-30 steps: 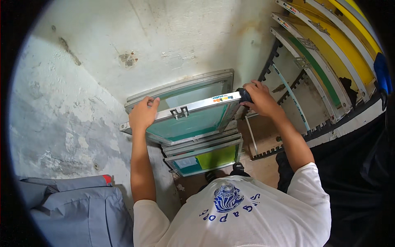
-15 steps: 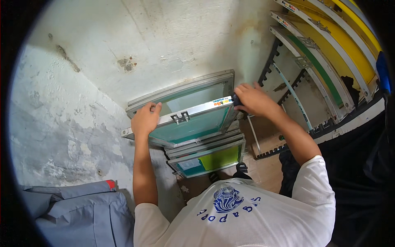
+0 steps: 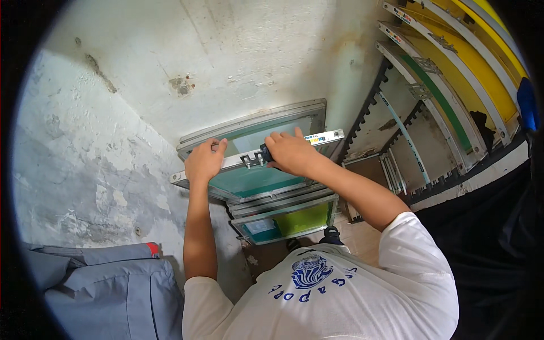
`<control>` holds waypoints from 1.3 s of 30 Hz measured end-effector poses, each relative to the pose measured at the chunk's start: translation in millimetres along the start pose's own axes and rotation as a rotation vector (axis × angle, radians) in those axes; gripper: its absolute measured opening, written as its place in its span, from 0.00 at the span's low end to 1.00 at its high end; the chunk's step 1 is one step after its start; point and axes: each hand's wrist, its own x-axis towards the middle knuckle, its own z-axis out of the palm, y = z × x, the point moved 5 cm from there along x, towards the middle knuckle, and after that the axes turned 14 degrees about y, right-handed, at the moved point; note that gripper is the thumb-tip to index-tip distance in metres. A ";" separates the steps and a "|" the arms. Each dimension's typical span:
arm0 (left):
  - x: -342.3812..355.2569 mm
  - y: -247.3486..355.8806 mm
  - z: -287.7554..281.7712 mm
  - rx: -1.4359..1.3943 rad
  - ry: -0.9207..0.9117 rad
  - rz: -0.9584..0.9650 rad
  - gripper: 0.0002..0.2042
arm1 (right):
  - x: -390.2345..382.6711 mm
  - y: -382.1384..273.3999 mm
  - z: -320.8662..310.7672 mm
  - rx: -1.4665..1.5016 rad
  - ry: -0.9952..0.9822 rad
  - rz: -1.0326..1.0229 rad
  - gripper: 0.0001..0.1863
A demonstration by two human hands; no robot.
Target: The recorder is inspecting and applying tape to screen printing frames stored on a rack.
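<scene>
The left hand (image 3: 204, 162) is steadying the framed screen (image 3: 255, 185) between other frames (image 3: 294, 224), gripping its top rail; the right hand (image 3: 292, 154) is clasping a black object (image 3: 264, 153), perhaps wiping; the next stroke is requiring firm support.

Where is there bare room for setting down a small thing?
A small patch of pale brown floor looks bare, bordered by lower silver metal frames with green panels and the white T-shirt. Crowded: the upper silver frame, where left hand and right hand sit close, and upper right, where yellow-sheeted silver frames stand packed.
</scene>
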 end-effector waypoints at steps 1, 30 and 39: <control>0.8 -0.7 0.8 -0.007 0.001 -0.003 0.25 | 1.2 -1.4 1.9 -0.004 -0.015 0.006 0.28; -339.7 46.8 111.3 -0.500 -1.303 0.183 0.43 | -15.5 -6.0 -2.7 -0.018 0.091 -0.004 0.27; -339.5 59.5 122.5 -0.536 -1.360 0.304 0.42 | -16.8 -6.3 -4.7 -0.024 0.103 -0.002 0.26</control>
